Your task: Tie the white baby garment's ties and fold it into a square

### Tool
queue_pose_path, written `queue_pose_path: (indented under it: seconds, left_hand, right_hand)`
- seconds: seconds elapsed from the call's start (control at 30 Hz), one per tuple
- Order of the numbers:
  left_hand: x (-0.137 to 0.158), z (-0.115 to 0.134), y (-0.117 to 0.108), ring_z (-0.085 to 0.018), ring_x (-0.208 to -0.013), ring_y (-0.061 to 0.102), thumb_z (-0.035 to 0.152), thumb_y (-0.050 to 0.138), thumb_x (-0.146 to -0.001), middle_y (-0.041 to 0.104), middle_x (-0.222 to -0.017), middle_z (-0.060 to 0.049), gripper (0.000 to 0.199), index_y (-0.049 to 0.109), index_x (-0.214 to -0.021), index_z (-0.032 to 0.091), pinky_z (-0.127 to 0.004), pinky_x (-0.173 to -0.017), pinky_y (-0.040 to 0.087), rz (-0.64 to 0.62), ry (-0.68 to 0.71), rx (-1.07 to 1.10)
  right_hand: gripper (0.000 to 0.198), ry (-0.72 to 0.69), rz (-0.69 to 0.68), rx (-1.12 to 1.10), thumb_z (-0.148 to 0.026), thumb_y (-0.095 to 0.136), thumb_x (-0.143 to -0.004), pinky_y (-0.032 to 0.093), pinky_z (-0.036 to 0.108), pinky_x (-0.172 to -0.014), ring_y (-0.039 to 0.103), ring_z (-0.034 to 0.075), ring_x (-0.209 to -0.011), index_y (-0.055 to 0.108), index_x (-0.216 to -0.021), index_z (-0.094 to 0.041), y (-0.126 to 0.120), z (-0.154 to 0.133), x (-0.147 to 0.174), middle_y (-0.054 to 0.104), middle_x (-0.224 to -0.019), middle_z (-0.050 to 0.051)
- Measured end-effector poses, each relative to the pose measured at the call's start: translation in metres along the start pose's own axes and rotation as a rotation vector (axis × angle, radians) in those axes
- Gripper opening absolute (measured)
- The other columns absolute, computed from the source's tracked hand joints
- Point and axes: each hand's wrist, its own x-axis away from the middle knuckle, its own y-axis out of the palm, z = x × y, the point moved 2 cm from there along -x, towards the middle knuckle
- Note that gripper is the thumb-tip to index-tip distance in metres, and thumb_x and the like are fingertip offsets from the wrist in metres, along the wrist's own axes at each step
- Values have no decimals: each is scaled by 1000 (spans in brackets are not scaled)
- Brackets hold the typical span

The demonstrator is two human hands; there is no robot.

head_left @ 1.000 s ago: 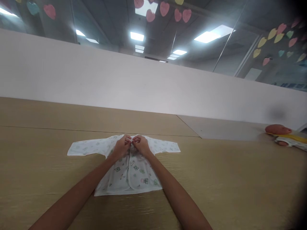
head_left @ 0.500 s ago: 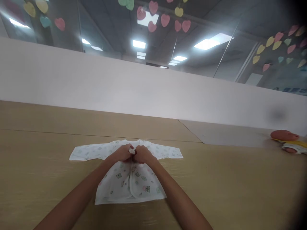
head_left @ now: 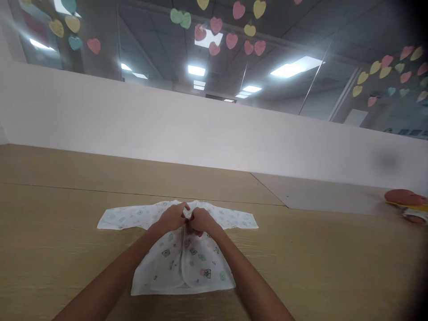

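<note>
A small white baby shirt (head_left: 207, 272) with a print of little animals and leaves lies spread on the table, both sleeves stretched out sideways. Its front opening runs down the middle, with the lower edges side by side. At the upper chest, my left hand (head_left: 174, 216) pinches the cloth by the opening, index finger raised a little. Close against it, my right hand (head_left: 201, 220) has its fingers curled on the other front edge. The fingertips hide the bit of cloth between them, so any fastener there cannot be made out.
The wooden table (head_left: 321, 258) has a seam across its far part and a grey panel (head_left: 321, 196) at the back right. A doll (head_left: 403, 197) lies at the right edge. Behind stands a white low wall (head_left: 167, 120) under glass with heart-shaped notes.
The view has tilted slightly, so everything sits a little lower. Both hands stay at the same place on the shirt; the left index finger has lifted somewhat.
</note>
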Motion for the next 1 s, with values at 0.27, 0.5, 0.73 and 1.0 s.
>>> queue_pose_path:
  seconds: [0.27, 0.5, 0.73, 1.0]
  left_hand:
    - [-1, 1, 3, -15, -61, 61, 16, 51, -69, 68, -73, -1, 36, 54, -104, 22, -23, -56, 43, -2, 17, 200]
    - [-1, 4, -3, -17, -68, 64, 18, 51, -67, 70, -72, -1, 34, 57, -100, 19, -24, -61, 46, 23, 56, 192]
    - [-5, 0, -2, -17, -68, 65, 19, 52, -67, 70, -73, -2, 33, 58, -99, 18, -25, -64, 48, 11, 55, 261]
    - [10, 11, -2, -17, -67, 65, 22, 48, -73, 68, -81, -6, 42, 45, -115, 17, -27, -60, 53, -257, -110, 563]
  right_hand:
    - [18, -5, -155, -110, -5, 52, -64, 45, 22, -41, 54, 13, -36, 51, -48, -14, -9, 1, 0, 58, -46, 4]
    - [19, 14, -247, -236, -3, 49, -64, 46, 22, -38, 53, 12, -37, 52, -49, -13, -13, -1, 2, 56, -48, 2]
    - [15, -2, -193, -202, -7, 53, -67, 45, 22, -40, 55, 12, -39, 54, -53, -13, -14, 2, -1, 59, -53, 3]
    - [20, -60, -347, -80, -16, 51, -72, 46, 24, -40, 53, 12, -38, 55, -53, -13, -23, 2, 8, 57, -50, 2]
